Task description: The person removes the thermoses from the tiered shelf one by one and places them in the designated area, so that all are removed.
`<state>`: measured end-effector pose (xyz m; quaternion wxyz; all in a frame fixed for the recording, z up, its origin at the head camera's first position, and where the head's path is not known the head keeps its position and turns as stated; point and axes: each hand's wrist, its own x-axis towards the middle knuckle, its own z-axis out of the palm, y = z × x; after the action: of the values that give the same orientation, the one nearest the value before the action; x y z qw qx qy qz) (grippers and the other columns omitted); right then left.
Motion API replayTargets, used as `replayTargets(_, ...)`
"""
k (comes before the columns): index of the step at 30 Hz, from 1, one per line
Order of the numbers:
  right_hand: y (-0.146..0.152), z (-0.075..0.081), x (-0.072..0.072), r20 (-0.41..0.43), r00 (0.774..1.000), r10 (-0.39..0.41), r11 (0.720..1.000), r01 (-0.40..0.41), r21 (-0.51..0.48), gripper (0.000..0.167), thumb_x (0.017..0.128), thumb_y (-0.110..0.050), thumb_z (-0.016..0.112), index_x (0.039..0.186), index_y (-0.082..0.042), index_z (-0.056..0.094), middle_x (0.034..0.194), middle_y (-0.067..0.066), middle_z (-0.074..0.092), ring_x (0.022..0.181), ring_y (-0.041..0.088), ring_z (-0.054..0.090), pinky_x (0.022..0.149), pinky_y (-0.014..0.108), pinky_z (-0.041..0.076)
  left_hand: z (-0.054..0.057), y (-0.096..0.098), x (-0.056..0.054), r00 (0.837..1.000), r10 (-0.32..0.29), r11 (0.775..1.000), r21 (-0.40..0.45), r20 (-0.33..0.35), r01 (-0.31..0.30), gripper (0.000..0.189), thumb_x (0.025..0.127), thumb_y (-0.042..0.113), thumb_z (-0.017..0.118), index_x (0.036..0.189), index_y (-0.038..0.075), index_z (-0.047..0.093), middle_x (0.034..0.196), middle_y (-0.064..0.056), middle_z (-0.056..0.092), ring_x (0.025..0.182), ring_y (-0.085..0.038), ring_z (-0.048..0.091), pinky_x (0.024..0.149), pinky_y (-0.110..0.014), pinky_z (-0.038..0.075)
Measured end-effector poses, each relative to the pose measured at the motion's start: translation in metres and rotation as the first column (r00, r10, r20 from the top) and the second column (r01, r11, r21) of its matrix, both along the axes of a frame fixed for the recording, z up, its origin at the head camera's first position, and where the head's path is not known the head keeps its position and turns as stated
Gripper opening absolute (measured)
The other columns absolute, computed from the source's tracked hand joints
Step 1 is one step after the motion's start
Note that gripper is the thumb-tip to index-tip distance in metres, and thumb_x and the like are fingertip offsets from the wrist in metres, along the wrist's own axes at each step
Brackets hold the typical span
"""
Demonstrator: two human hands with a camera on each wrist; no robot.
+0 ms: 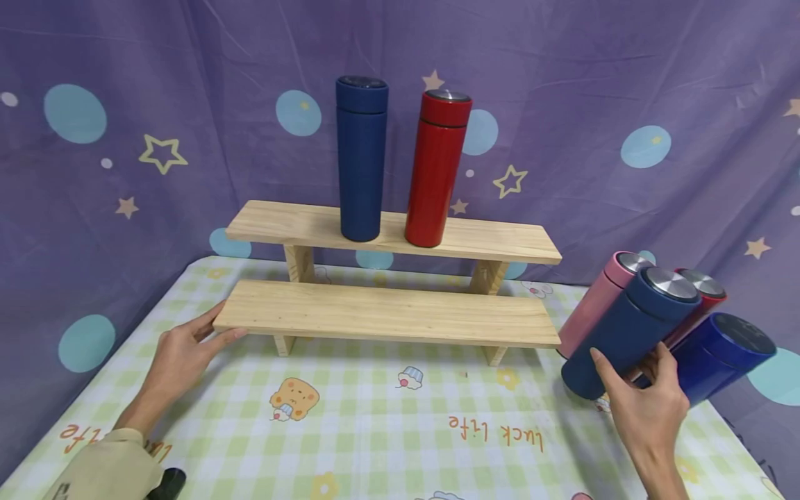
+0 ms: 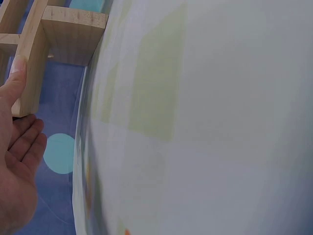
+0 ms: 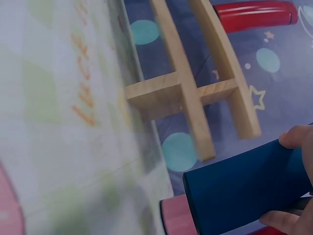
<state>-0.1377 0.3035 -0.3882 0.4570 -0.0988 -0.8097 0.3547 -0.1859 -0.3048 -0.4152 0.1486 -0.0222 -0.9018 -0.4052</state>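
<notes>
Inspection finds the navy bottle (image 1: 625,337) at 3 o'clock of the wooden stand (image 1: 387,312), grasped in the right hand (image 1: 653,410). Around it I note a pink bottle (image 1: 594,302) at 10 o'clock, a crimson bottle (image 1: 706,304), partly hidden, at 1 o'clock, and a bright blue bottle (image 1: 715,357) at 3 o'clock. The left hand (image 1: 178,354) grips the stand's 9 o'clock end, lower level. The upper level carries 2 upright flasks: dark blue flask (image 1: 362,160), red flask (image 1: 437,173).
</notes>
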Motion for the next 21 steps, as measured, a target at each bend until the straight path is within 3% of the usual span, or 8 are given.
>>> replayTargets(5,-0.003,0.013,0.000,-0.043,0.999,0.029,1.000,-0.029,0.009,0.067,0.073,-0.004,0.093,0.133,0.003,0.064,0.092,-0.023,0.057,0.072,-0.005,0.054,0.068,0.010,0.038,0.000,0.000,0.000,1.000,0.002,1.000,0.000,0.002,-0.002,0.078,0.099,0.041,0.074,0.159,0.006,0.039,0.147,-0.038,0.045,0.127,-0.058,0.051,0.070,-0.004,0.041)
replayTargets(14,-0.012,0.035,-0.003,-0.039,0.994,0.099,0.995,-0.099,-0.009,0.065,0.076,-0.005,0.092,0.136,-0.006,0.066,0.101,-0.022,0.060,0.082,-0.005,0.060,0.069,0.007,0.043,0.001,0.000,0.000,1.000,-0.002,1.000,-0.003,0.004,0.002,0.077,0.099,0.041,0.073,0.159,0.006,0.039,0.147,-0.038,0.045,0.127,-0.058,0.051,0.068,-0.006,0.043)
replayTargets(21,-0.026,0.047,-0.015,-0.049,0.981,0.188,0.980,-0.191,-0.062,0.066,0.078,-0.004,0.091,0.139,-0.011,0.065,0.107,-0.017,0.064,0.094,-0.002,0.064,0.072,0.007,0.049,0.002,0.001,0.000,1.000,-0.001,1.000,-0.014,0.001,0.001,0.077,0.099,0.041,0.073,0.158,0.005,0.040,0.147,-0.038,0.045,0.127,-0.058,0.050,0.067,-0.007,0.042)
